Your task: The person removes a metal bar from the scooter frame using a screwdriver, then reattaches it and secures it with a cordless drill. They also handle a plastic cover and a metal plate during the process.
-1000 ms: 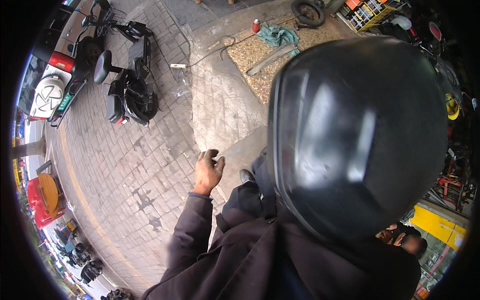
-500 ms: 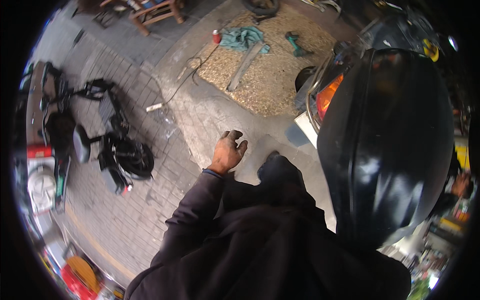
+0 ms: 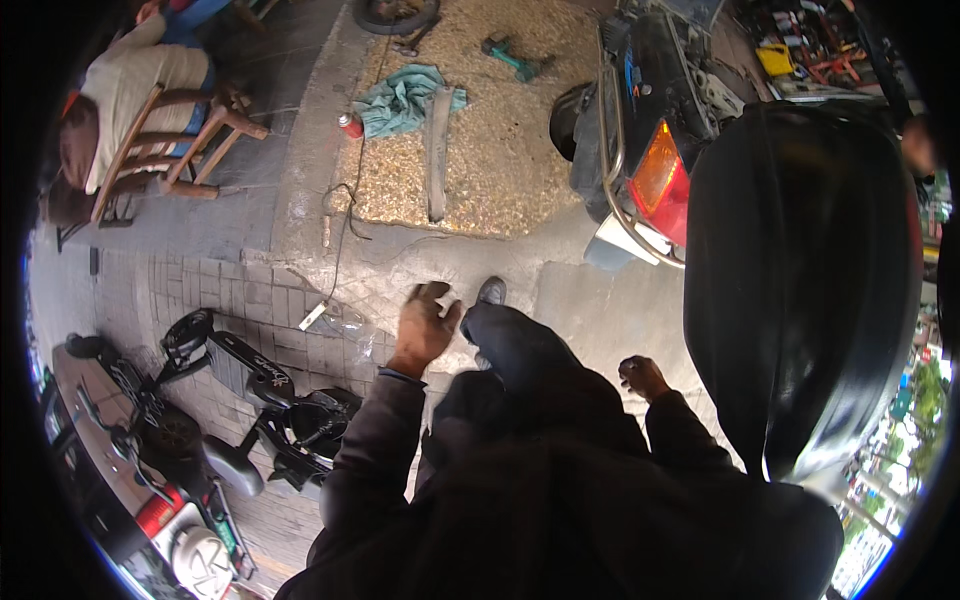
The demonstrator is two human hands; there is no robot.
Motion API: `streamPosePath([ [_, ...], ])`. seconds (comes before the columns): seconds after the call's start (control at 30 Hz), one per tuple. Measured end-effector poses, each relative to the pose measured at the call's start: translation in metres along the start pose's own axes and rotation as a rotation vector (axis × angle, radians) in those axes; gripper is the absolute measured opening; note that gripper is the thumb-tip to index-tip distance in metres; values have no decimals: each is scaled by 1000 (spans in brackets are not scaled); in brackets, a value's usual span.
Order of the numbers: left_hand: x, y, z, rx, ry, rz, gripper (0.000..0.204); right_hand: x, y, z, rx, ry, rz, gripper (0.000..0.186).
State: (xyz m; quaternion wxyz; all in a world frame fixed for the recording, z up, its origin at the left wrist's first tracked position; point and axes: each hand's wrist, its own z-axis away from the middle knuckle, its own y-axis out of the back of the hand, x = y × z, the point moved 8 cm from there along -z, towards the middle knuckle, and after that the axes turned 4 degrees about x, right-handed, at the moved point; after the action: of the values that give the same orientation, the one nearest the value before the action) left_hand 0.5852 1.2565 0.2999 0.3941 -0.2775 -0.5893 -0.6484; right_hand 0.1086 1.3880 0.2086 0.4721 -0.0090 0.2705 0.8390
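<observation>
My left hand (image 3: 427, 325) hangs in mid-air over the pavement, fingers curved and apart, holding nothing. My right hand (image 3: 645, 376) is lower right, beside the big black top case (image 3: 800, 290), fingers curled; whether it holds something small is unclear. Past the case are a scooter's orange-and-red tail light (image 3: 660, 180) and metal rail. Ahead, a speckled tan board (image 3: 490, 190) bears a teal cloth (image 3: 390, 100), a flat grey strip (image 3: 436, 160), a red can (image 3: 350, 124) and a green power tool (image 3: 505, 58). My dark shoe (image 3: 491, 291) is on the concrete.
A person (image 3: 140, 70) sits on a wooden chair (image 3: 180, 140) upper left. A small black electric bike (image 3: 260, 380) stands lower left near another vehicle (image 3: 110, 450). A tire (image 3: 395, 15) lies at the top; a cable (image 3: 340, 270) runs to a white power strip (image 3: 313, 316). Clutter (image 3: 800, 60) fills the upper right.
My view has swung round, bringing the seated person and more of the scooter into sight. The black case has shifted rightward in view. My right hand has appeared; my left hand remains open.
</observation>
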Motion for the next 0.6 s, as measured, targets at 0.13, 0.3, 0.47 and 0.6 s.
streamPosePath([
  [0.13, -36, 69, -34, 81, 139, -49, 28, -42, -10, 19, 15, 6, -66, 25],
  [0.3, -55, 129, -87, 102, 157, -78, 29, -115, -13, 37, 71, -21, -182, 23],
  [0.47, -83, 180, -179, 71, 83, -77, 28, -201, -28, 28, 182, -79, -236, 24],
  [0.6, -104, 239, -262, 41, 9, -102, 28, -279, -37, 10, 298, 55, -234, 27],
])
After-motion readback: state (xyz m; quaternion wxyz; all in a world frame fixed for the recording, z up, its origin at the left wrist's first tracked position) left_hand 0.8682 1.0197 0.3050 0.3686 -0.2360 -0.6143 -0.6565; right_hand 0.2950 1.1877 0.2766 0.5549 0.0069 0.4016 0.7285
